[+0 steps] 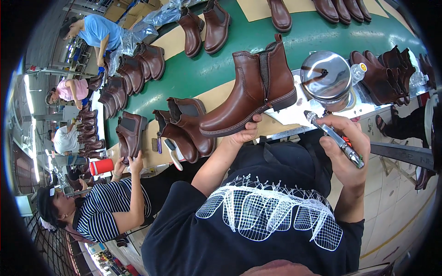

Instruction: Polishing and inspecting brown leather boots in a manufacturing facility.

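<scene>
My left hand (246, 132) is closed under the sole of a brown leather ankle boot (248, 87), holding it up over the near edge of the table. The boot has a dark elastic side panel, a heel loop and a stitched welt; its toe points left. In my right hand (347, 147), to the right of the boot, is a silver pen-shaped tool (338, 143), gripped in curled fingers. The tool's tip points up and left, apart from the boot. Just beyond the tip stands a shiny round metal container (326, 76) with a dark brown streak on its top.
More brown boots (182, 122) stand along the green table (207, 76). A white-handled brush (174, 154) lies near its edge. Beside the metal container is a clear bottle (358, 71). At left, a person in a striped shirt (108, 207) holds another boot (131, 133); others work farther off.
</scene>
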`<act>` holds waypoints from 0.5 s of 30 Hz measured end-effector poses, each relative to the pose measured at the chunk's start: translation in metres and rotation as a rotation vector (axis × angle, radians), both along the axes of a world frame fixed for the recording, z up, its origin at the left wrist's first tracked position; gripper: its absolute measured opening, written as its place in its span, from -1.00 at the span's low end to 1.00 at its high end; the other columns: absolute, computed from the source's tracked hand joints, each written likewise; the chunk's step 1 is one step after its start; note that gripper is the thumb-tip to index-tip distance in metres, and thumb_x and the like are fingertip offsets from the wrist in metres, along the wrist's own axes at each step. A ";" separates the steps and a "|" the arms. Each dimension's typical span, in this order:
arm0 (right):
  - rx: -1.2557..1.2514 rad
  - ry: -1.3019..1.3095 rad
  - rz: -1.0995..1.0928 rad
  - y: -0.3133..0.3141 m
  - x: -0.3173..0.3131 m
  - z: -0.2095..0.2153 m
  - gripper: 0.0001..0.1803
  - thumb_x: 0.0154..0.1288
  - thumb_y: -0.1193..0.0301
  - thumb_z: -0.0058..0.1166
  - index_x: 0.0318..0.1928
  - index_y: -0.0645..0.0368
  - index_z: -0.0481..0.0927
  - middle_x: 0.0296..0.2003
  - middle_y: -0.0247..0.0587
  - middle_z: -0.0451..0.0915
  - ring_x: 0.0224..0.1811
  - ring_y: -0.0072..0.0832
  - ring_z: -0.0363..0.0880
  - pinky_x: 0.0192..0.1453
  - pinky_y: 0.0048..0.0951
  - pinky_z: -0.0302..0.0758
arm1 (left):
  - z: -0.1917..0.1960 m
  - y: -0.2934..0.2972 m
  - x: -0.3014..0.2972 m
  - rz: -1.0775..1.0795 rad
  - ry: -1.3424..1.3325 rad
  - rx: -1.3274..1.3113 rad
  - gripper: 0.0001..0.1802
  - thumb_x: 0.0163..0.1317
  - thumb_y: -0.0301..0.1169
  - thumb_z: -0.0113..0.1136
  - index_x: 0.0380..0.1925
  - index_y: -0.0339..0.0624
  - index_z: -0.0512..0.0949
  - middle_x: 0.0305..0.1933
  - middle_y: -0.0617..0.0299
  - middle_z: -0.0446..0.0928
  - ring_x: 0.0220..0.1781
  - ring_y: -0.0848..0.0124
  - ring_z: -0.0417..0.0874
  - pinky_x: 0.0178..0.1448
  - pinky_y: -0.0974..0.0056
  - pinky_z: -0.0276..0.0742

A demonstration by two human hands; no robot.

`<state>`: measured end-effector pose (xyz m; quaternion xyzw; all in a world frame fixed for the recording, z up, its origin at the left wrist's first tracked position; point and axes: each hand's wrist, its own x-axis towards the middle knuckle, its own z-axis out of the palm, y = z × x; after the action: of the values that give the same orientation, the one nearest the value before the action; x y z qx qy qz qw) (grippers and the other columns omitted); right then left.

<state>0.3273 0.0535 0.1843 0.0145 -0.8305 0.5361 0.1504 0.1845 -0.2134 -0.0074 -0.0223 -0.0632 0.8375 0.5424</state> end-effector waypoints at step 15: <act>-0.009 0.019 -0.058 0.005 -0.004 0.004 -0.72 0.10 0.37 0.36 -0.15 0.14 0.70 -0.23 -0.30 0.71 -0.28 -0.48 0.50 -0.06 -0.46 0.32 | -0.018 -0.004 0.013 -0.011 0.016 -0.010 -0.31 0.35 0.15 -0.01 0.34 0.02 0.35 -0.25 -0.17 0.52 -0.60 0.26 0.57 -0.67 0.46 0.36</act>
<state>0.3238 0.0588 0.1885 -0.0052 -0.8267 0.5351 0.1738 0.1973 -0.2179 -0.0253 -0.0187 -0.0546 0.8348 0.5475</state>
